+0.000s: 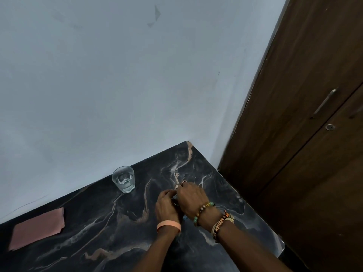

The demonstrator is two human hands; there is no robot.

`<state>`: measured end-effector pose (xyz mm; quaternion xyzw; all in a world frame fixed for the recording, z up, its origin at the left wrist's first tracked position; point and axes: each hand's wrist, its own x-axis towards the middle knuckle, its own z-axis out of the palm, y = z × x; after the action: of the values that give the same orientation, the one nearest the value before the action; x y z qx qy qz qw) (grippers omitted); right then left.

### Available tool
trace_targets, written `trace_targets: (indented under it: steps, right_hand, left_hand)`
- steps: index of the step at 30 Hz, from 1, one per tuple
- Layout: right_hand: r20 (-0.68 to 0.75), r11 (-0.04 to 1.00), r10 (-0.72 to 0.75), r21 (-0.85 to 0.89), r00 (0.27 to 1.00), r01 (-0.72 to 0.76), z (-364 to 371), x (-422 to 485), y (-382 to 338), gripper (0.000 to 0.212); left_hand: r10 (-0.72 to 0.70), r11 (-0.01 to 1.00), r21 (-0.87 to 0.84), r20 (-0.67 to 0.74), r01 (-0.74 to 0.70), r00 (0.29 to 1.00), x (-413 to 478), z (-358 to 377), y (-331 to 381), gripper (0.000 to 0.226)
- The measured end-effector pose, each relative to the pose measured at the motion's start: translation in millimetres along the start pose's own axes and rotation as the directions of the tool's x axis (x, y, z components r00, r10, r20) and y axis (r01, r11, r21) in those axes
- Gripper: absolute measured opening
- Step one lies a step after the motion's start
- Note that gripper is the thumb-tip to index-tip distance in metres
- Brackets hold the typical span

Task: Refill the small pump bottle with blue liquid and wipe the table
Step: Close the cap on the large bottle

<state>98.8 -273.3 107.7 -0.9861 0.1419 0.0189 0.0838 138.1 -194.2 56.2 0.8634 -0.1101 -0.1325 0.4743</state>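
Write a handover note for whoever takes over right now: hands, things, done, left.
Left hand and right hand: both curled in a grip on a small thing between them, probably the pump bottle, almost wholly hidden.
Glass of clear liquid stands near the wall, apart from the hands. Pink cloth lies flat at the left of the table.
Done: refill cannot be judged.
Left: wiping; the cloth is untouched.

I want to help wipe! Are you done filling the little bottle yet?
Not yet, it seems. The left hand and right hand grip something small, hidden between them, probably the bottle, so filling looks in hand. Nothing shows as finished. The pink cloth lies flat on the table, away from both hands, so wiping is left. The glass holds clear liquid, not blue.
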Motion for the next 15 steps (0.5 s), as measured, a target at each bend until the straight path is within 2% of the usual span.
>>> trace_targets:
  steps: [2,6,8,10,11,13,15]
  right_hand:
    - [0.011,1.000,-0.007,0.027,1.000,0.007,1.3,-0.4,0.2,0.041]
    - [0.007,1.000,0.023,0.017,1.000,-0.023,-0.9,1.5,0.6,0.022]
    - [-0.008,1.000,0.018,0.025,1.000,-0.017,-1.0,1.8,0.5,0.028]
    - [-0.008,0.999,0.001,0.054,1.000,-0.001,1.2,0.6,1.3,0.043]
    - [0.000,0.999,-0.001,0.052,1.000,0.001,1.8,-0.2,1.3,0.042]
    - [0.010,0.999,0.008,0.045,1.000,-0.008,1.6,-0.2,2.2,0.028]
    - [0.010,0.999,0.021,0.047,1.000,-0.022,-0.5,0.5,1.5,0.027]
  left_hand:
    - [0.006,1.000,0.022,-0.012,-0.005,1.000,1.0,2.0,0.0,0.020]
    - [-0.004,0.999,-0.036,-0.036,0.003,0.999,2.5,4.9,-0.9,0.016]
    - [-0.025,0.998,-0.067,-0.082,0.020,0.996,2.0,4.5,-0.6,0.014]
    - [-0.067,0.984,-0.172,-0.076,0.053,0.995,0.6,4.0,2.9,0.017]
    - [-0.099,0.975,-0.203,-0.054,0.086,0.994,0.5,4.1,3.1,0.020]
    - [-0.092,0.985,-0.151,-0.053,0.083,0.994,0.7,4.3,1.4,0.021]
    - [-0.083,0.988,-0.139,-0.065,0.074,0.994,1.1,5.7,-0.4,0.021]
